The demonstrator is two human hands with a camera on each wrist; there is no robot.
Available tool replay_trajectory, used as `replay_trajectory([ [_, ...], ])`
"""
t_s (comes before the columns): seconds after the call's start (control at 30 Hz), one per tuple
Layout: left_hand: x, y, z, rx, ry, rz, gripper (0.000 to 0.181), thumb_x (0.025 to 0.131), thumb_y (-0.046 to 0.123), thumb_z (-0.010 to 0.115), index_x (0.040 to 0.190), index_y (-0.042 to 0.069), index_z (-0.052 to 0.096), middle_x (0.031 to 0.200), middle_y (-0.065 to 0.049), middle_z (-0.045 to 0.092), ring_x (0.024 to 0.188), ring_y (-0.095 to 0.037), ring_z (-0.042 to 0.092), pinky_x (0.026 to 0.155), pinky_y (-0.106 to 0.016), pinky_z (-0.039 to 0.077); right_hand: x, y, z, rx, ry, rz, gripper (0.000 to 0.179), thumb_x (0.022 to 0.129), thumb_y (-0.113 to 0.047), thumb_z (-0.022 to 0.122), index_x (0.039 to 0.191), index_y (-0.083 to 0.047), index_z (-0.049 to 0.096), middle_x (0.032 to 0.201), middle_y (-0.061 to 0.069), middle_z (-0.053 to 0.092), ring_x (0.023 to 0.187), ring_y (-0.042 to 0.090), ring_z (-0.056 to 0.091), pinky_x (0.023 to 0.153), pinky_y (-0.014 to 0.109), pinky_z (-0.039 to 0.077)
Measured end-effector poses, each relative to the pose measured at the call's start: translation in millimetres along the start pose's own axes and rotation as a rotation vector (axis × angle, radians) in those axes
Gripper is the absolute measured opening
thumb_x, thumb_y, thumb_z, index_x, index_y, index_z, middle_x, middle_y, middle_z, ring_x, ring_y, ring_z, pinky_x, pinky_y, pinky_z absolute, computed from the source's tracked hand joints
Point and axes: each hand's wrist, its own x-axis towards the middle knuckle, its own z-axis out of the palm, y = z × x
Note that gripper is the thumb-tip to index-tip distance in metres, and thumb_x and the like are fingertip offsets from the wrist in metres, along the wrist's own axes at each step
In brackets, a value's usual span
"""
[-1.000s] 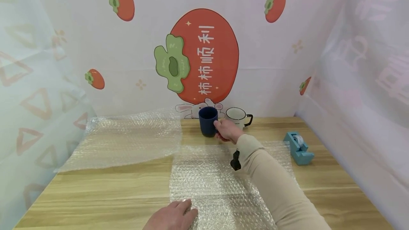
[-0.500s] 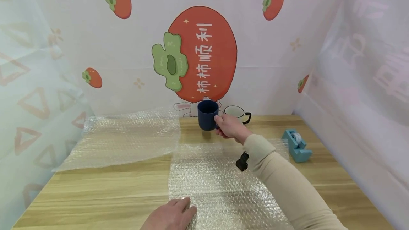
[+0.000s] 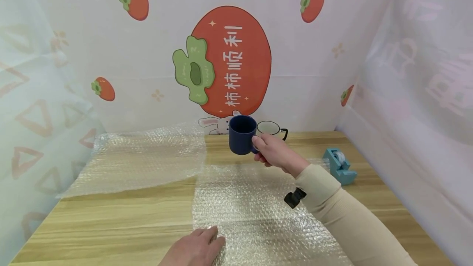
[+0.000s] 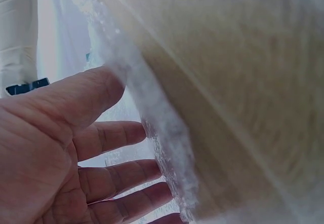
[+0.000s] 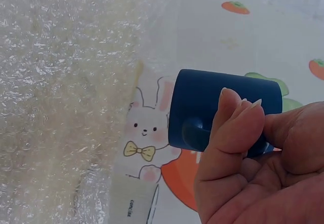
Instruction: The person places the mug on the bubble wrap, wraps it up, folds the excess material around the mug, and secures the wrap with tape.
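Observation:
My right hand [image 3: 275,151] grips a dark blue mug [image 3: 241,136] by its handle, holding it upright above the tabletop at the back. The right wrist view shows the fingers curled round the handle of the blue mug [image 5: 225,89]. My left hand [image 3: 196,247] rests at the near left edge of a sheet of bubble wrap [image 3: 236,200]. Seen from the left wrist, its fingers [image 4: 119,178] are fairly straight and touch the edge of the bubble wrap [image 4: 167,117]. Behind the right hand stands a white mug [image 3: 268,127] with a black rim and handle, its lower part hidden.
Another bubble wrap sheet [image 3: 136,159] lies at the back left of the wooden table [image 3: 118,221]. A teal tape dispenser [image 3: 339,166] stands on the right. White printed cloth [image 3: 159,52] surrounds the table at the back and sides.
My right hand has lifted the blue mug off the table and brought it slightly nearer. The left hand has stayed at the edge of the bubble wrap.

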Motion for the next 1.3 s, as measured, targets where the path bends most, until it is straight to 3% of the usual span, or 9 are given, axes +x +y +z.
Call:
replay_trajectory([
  [0.43, 0.5, 1.0, 0.3, -0.005, 0.016, 0.008, 0.088, 0.089, 0.086, 0.043, 0.131, 0.013, 0.068, 0.135, -0.016, 0.067, 0.119, -0.036, 0.067, 0.091, -0.048, 0.06, -46.7, 5.3, 1.7, -0.015, 0.006, 0.005, 0.038, 0.113, -0.034, 0.042, 0.104, 0.0, 0.055, 0.082, 0.008, 0.065, 0.07, 0.022, 0.056, 0.061, 0.03, 0.048],
  [0.7, 0.9, 1.9, 0.9, 0.021, 0.041, 0.006, 0.083, 0.089, 0.085, 0.047, 0.129, 0.015, 0.067, 0.134, -0.016, 0.066, 0.118, -0.036, 0.066, 0.092, -0.049, 0.059, -79.2, 24.3, 8.9, -0.054, -0.002, 0.066, 0.039, 0.112, -0.037, 0.043, 0.102, -0.003, 0.058, 0.081, 0.006, 0.066, 0.066, 0.018, 0.056, 0.059, 0.031, 0.051],
  [0.87, 1.1, 2.8, 0.3, 0.017, 0.03, 0.001, 0.081, 0.089, 0.081, 0.05, 0.131, 0.014, 0.066, 0.136, -0.017, 0.066, 0.12, -0.037, 0.066, 0.094, -0.049, 0.058, -100.0, 39.8, 14.5, -0.031, -0.046, 0.08, 0.04, 0.112, -0.04, 0.044, 0.101, -0.003, 0.056, 0.08, 0.006, 0.065, 0.066, 0.018, 0.056, 0.057, 0.032, 0.052],
  [1.13, 5.1, 2.8, -2.6, 0.007, 0.002, 0.014, 0.052, 0.088, 0.053, 0.073, 0.123, 0.016, 0.066, 0.129, -0.012, 0.066, 0.112, -0.034, 0.067, 0.089, -0.045, 0.059, -122.2, 59.1, 20.8, 0.009, -0.073, 0.092, 0.045, 0.111, -0.043, 0.045, 0.099, -0.001, 0.055, 0.078, 0.007, 0.064, 0.063, 0.017, 0.055, 0.054, 0.032, 0.051],
  [1.3, 6.2, 3.1, -2.9, 0.008, -0.002, 0.016, 0.048, 0.086, 0.046, 0.078, 0.122, 0.016, 0.066, 0.128, -0.012, 0.066, 0.111, -0.033, 0.067, 0.089, -0.044, 0.059, -130.7, 66.3, 25.1, 0.005, -0.072, 0.099, 0.044, 0.111, -0.043, 0.046, 0.098, -0.002, 0.055, 0.078, 0.007, 0.064, 0.063, 0.017, 0.055, 0.052, 0.031, 0.051],
])
